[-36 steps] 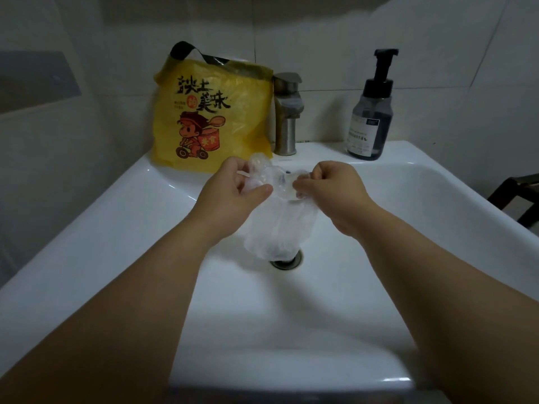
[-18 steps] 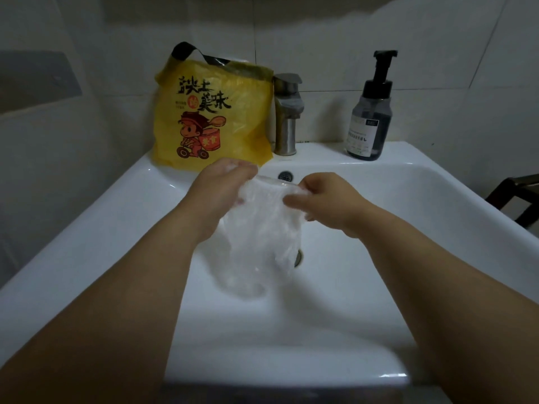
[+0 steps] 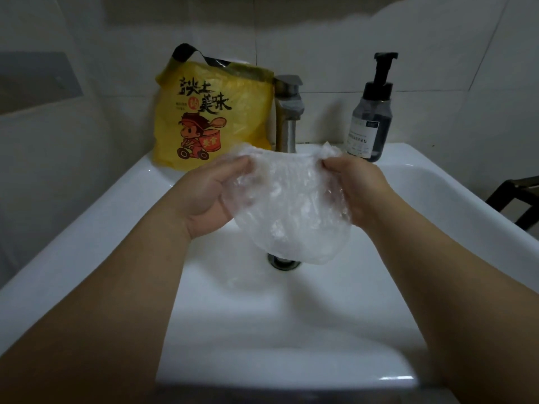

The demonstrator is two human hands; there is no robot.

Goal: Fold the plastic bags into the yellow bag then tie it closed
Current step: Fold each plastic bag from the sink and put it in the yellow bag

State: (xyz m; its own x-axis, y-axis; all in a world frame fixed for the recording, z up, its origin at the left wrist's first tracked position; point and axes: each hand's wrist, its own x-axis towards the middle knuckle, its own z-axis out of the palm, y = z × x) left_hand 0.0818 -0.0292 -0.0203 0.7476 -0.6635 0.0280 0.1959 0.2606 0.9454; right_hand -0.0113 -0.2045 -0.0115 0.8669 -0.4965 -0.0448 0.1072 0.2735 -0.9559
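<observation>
Held a crumpled clear plastic bag (image 3: 288, 205) in front of the faucet (image 3: 287, 118), spread between both hands above the sink (image 3: 87, 228). Gripped its upper edge left of the faucet with the left hand (image 3: 210, 193), fingers (image 3: 233, 166) curled and clamped on the film. Gripped the opposite upper edge, right of the faucet, with the right hand (image 3: 358, 191), fingers (image 3: 332, 166) likewise bent and closed on the plastic. Drew the top edge fairly taut from hand to hand, straight across the faucet's stem. Let the rest sag in a rounded pouch below the faucet, hanging over part of the drain (image 3: 284, 262) (only its near rim showed). Could not tell whether the pouch touched the basin. Found the yellow bag (image 3: 210, 118) upright just left of the faucet on the sink's back ledge, against the tiled wall, printed with black characters and a cartoon rider, a black handle loop standing at its top. Found a dark pump bottle (image 3: 370, 123) on the same ledge right of the faucet, apart from it.
</observation>
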